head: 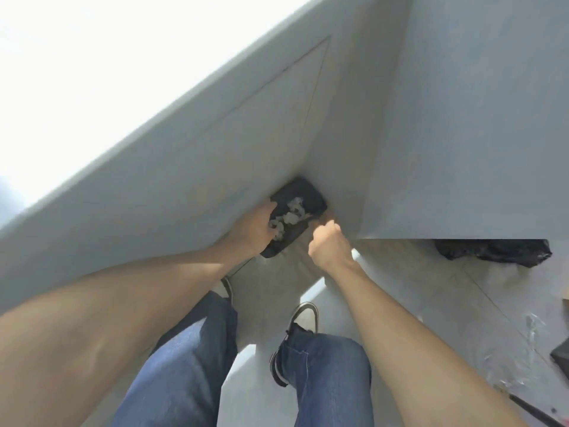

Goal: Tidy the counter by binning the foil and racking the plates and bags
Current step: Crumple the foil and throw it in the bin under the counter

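A small bin lined with a black bag [308,195] stands on the floor in the corner between two pale cabinet fronts. Crumpled silvery foil [291,215] lies inside it. My left hand [254,228] reaches into the bin's near rim, its fingers touching the foil and the bag's edge. My right hand [329,243] is curled into a fist just right of the bin; whether it pinches the bag's edge is hidden. No plates or rack are in view.
Pale cabinet panels [215,167] rise on the left and right [462,149]. Another black bag [495,252] lies on the floor at right. My legs in jeans and dark shoes [295,340] stand below the hands. Clear wrap scraps [529,334] lie at far right.
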